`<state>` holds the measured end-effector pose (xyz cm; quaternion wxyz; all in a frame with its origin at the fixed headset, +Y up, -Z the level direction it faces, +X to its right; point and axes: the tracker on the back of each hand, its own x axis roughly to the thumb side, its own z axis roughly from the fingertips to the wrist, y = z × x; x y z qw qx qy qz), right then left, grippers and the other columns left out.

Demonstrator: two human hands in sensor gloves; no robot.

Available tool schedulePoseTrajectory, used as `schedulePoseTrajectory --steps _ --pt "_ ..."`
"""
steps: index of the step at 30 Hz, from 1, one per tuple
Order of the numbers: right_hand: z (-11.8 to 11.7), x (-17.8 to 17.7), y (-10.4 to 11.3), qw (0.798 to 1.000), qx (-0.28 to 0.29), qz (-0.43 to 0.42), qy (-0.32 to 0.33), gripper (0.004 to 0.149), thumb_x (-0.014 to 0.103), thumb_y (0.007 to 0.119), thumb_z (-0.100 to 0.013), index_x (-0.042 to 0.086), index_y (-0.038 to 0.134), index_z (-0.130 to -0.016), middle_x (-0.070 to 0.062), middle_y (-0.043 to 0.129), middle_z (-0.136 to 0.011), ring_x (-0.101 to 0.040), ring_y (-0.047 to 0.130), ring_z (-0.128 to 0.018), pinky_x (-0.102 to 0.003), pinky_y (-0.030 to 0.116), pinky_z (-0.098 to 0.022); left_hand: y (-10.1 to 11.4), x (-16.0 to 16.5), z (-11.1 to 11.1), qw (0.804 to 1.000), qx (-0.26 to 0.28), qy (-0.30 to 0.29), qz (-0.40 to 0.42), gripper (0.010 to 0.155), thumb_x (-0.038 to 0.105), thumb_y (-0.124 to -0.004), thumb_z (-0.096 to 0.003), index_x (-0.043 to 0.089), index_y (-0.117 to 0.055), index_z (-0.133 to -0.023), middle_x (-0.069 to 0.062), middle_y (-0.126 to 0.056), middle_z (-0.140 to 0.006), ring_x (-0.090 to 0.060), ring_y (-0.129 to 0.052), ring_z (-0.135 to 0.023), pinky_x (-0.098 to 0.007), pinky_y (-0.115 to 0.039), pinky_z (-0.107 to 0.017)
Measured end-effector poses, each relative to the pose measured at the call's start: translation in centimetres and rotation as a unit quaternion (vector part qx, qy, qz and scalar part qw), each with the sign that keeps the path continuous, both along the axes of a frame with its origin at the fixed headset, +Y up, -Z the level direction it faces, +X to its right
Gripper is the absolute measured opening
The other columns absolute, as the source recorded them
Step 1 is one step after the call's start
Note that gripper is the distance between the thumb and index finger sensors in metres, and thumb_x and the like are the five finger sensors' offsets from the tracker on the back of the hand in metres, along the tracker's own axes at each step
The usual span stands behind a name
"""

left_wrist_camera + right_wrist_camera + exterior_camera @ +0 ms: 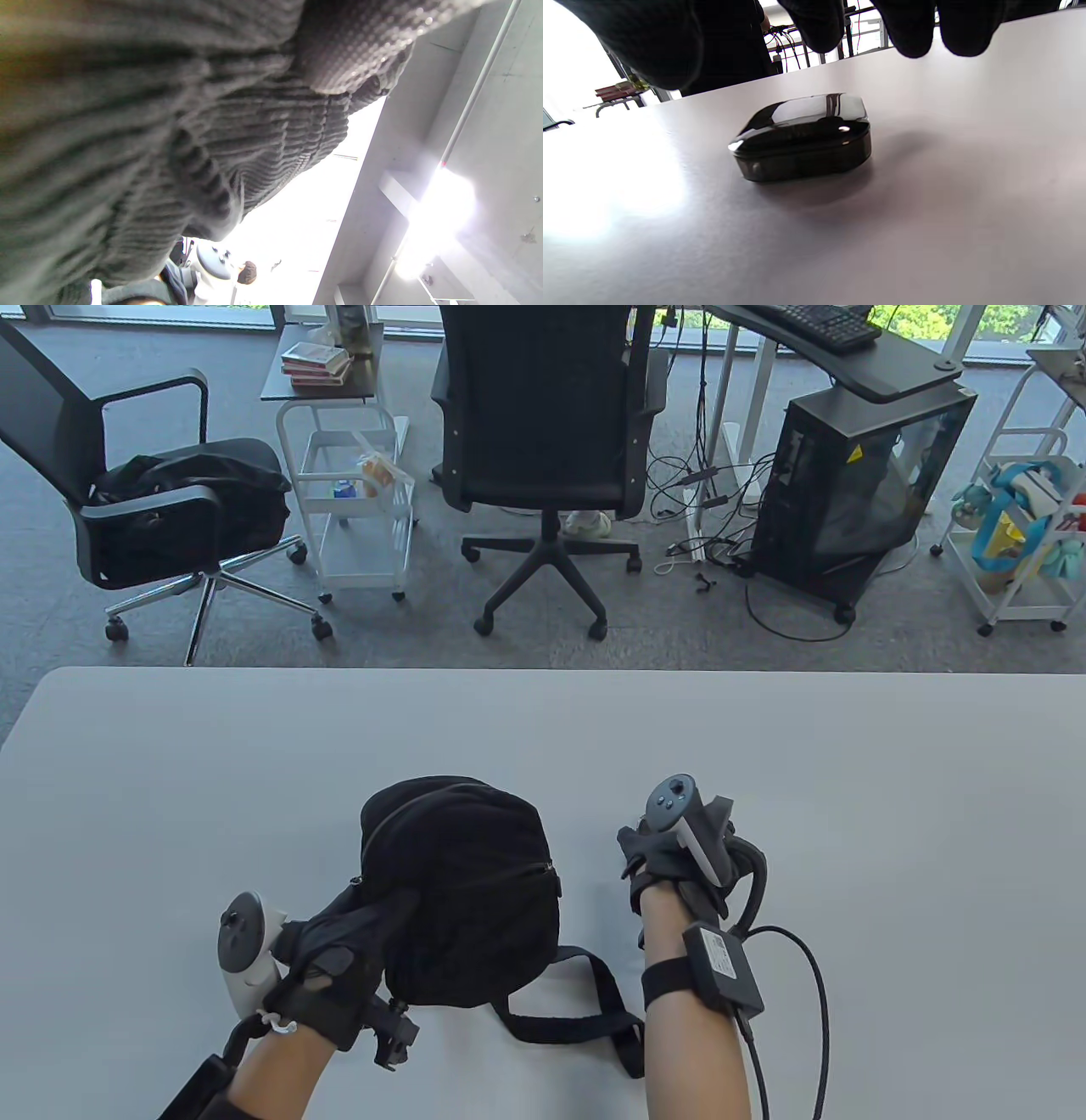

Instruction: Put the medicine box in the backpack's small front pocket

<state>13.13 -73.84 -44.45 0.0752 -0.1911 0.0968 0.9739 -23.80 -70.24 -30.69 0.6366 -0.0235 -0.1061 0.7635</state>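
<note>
A black corduroy backpack (475, 891) lies on the grey table (848, 814), a zipper line (519, 875) running across its upper face. My left hand (356, 942) holds the bag's lower left side; in the left wrist view the ribbed fabric (169, 148) fills most of the frame. My right hand (670, 848) hovers open to the right of the bag. The medicine box (804, 135), a small dark glossy case with rounded corners, sits closed on the table just below my spread right fingers (818, 25), which do not touch it. In the table view the hand hides it.
The backpack's strap (585, 1010) loops on the table between my forearms. Beyond the table's far edge are two office chairs (543, 432), a white cart (356, 509) and a computer tower (857, 492).
</note>
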Motion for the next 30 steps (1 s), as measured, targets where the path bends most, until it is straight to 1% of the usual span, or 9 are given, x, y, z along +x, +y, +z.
schedulePoseTrajectory --steps 5,8,10,12,16,18,23,26,30 --pt "-1.9 -1.4 -2.2 0.991 -0.062 0.118 0.01 0.098 0.081 0.065 -0.051 0.007 0.05 -0.113 -0.034 0.075 -0.095 -0.059 0.08 -0.078 -0.075 0.058 -0.053 0.1 -0.3 0.0 1.0 -0.001 0.005 0.004 0.047 0.038 -0.087 -0.0512 0.015 -0.085 -0.092 -0.011 -0.096 -0.086 -0.046 -0.078 -0.089 -0.076 -0.044 -0.061" --pt "-2.0 -1.9 -2.4 0.995 -0.022 0.092 0.007 0.091 0.066 0.082 -0.049 0.002 0.055 -0.109 -0.033 0.08 -0.089 -0.053 0.088 -0.067 -0.07 0.067 -0.048 0.1 -0.2 -0.2 1.0 0.001 -0.001 -0.001 0.047 0.038 -0.087 -0.0512 0.015 -0.085 -0.092 -0.011 -0.096 -0.086 -0.046 -0.078 -0.089 -0.076 -0.044 -0.061" --pt "-1.5 -2.3 -1.2 0.993 -0.011 0.119 0.023 0.093 0.065 0.084 -0.048 0.007 0.047 -0.111 -0.032 0.075 -0.092 -0.049 0.089 -0.067 -0.066 0.07 -0.048 0.1 -0.1 -0.1 1.0 0.001 -0.004 -0.004 0.047 0.038 -0.087 -0.0511 0.015 -0.085 -0.092 -0.011 -0.096 -0.086 -0.046 -0.078 -0.089 -0.076 -0.044 -0.06" --pt "-0.7 -2.4 0.3 0.99 0.058 0.114 0.065 0.092 0.063 0.084 -0.049 0.011 0.042 -0.113 -0.032 0.069 -0.095 -0.05 0.088 -0.07 -0.067 0.07 -0.05 0.1 0.0 0.0 1.0 0.003 -0.006 -0.003 0.047 0.038 -0.087 -0.0512 0.015 -0.085 -0.092 -0.011 -0.096 -0.086 -0.046 -0.078 -0.089 -0.076 -0.044 -0.06" --pt "3.0 -2.4 4.3 0.985 0.134 -0.007 0.106 0.089 0.059 0.086 -0.049 0.014 0.042 -0.112 -0.035 0.062 -0.097 -0.052 0.088 -0.075 -0.067 0.069 -0.054 0.3 0.2 0.2 1.0 0.011 -0.01 -0.003 0.046 0.038 -0.087 -0.0515 0.015 -0.085 -0.092 -0.011 -0.096 -0.086 -0.046 -0.078 -0.089 -0.076 -0.044 -0.061" --pt "5.8 -2.5 6.5 0.964 0.216 -0.074 0.14 0.086 0.059 0.088 -0.048 0.014 0.049 -0.109 -0.035 0.065 -0.095 -0.051 0.091 -0.073 -0.066 0.071 -0.053 0.3 0.2 0.3 1.0 0.017 -0.011 -0.007 0.047 0.038 -0.087 -0.0514 0.015 -0.086 -0.092 -0.012 -0.096 -0.086 -0.047 -0.079 -0.088 -0.077 -0.044 -0.06" --pt "14.2 -2.9 9.8 0.866 0.37 -0.288 0.176 0.086 0.062 0.086 -0.047 0.008 0.055 -0.106 -0.032 0.074 -0.092 -0.05 0.095 -0.069 -0.066 0.073 -0.05 -0.1 0.2 0.5 1.0 0.019 -0.007 -0.02 0.046 0.038 -0.087 -0.0511 0.015 -0.086 -0.091 -0.012 -0.096 -0.086 -0.047 -0.079 -0.088 -0.077 -0.044 -0.06" --pt "17.1 -2.8 8.7 0.812 0.412 -0.378 0.169 0.086 0.065 0.087 -0.046 0.007 0.059 -0.103 -0.03 0.08 -0.088 -0.049 0.097 -0.066 -0.067 0.074 -0.048 0.0 0.3 0.6 1.0 0.022 -0.002 -0.02 0.046 0.038 -0.087 -0.0512 0.015 -0.086 -0.091 -0.012 -0.096 -0.086 -0.047 -0.079 -0.088 -0.077 -0.044 -0.06" --pt "17.7 -2.7 7.0 0.781 0.41 -0.447 0.15 0.086 0.068 0.087 -0.046 0.005 0.062 -0.1 -0.028 0.085 -0.084 -0.047 0.1 -0.061 -0.067 0.075 -0.046 -0.3 1.0 0.9 0.999 0.034 -0.004 -0.042 0.046 0.038 -0.088 -0.0509 0.015 -0.087 -0.091 -0.011 -0.097 -0.085 -0.047 -0.079 -0.088 -0.077 -0.045 -0.06"
